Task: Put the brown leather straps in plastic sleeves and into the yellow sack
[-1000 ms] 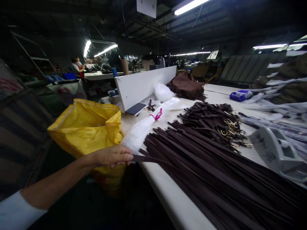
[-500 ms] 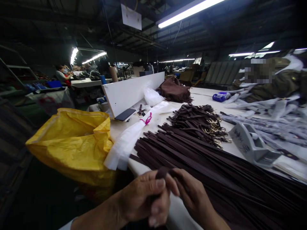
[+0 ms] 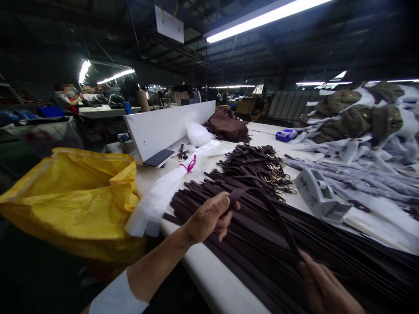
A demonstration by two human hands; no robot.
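One long white desk (image 3: pixel 209 274) carries a wide spread of dark brown straps (image 3: pixel 242 244) along its near edge. Just left of it gapes a yellow bag (image 3: pixel 75 209). Beyond the straps lies a pile of short straps with gold clasps (image 3: pixel 252 165). Over the spread, a single strap (image 3: pixel 276 213) arches between both hands: the left hand's (image 3: pixel 209 218) fingers pinch one end, and the right hand's (image 3: pixel 324 283) fingers hold it lower down.

The hands (image 3: pixel 209 218) have parted, a dark strap (image 3: pixel 282 221) now arched between.
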